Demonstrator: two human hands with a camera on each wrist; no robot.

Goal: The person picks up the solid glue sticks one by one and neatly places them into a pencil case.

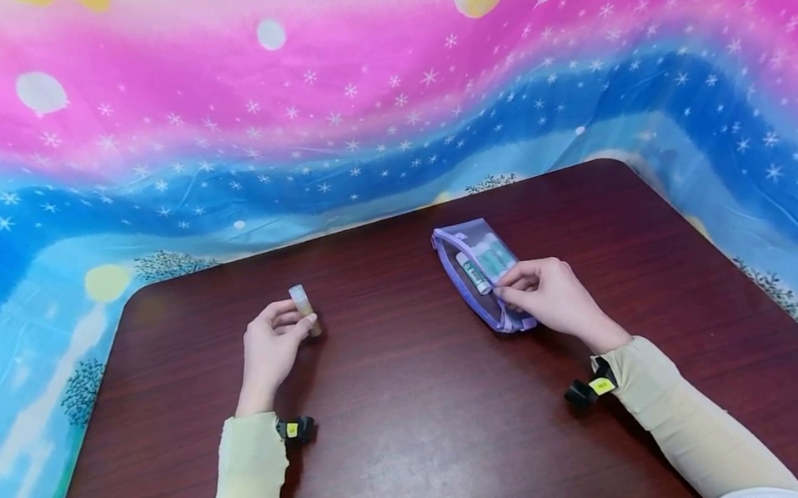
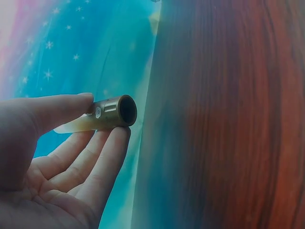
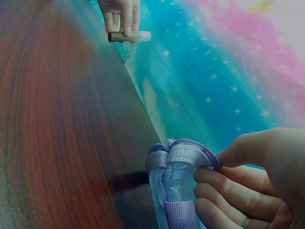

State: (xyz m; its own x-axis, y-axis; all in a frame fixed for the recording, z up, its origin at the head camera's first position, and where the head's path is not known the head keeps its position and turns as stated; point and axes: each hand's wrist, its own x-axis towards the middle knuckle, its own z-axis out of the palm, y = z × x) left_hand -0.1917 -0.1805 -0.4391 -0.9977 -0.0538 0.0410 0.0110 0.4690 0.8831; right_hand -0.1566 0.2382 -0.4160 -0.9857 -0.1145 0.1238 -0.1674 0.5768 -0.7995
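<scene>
In the head view my left hand (image 1: 274, 351) pinches a small lipstick-like tube (image 1: 302, 302) between thumb and fingers, above the left half of the table. The tube (image 2: 112, 112) has a gold-brown end with a dark hollow and a pale translucent other end. Farther right, my right hand (image 1: 552, 296) grips the near side of a purple mesh zip pouch (image 1: 473, 306) by its edge. The pouch's mouth gapes open, and inside sits a green-and-white tube (image 1: 473, 271) beside something pale green. Close to the right wrist camera are the pouch's end tabs (image 3: 183, 155), between thumb and fingers.
Both hands are over a dark red-brown table (image 1: 406, 416) with rounded far corners. A pink and blue cloth (image 1: 350, 104) with snowflakes hangs behind the table and along its sides. Black wrist cameras (image 1: 590, 389) sit at the cuffs.
</scene>
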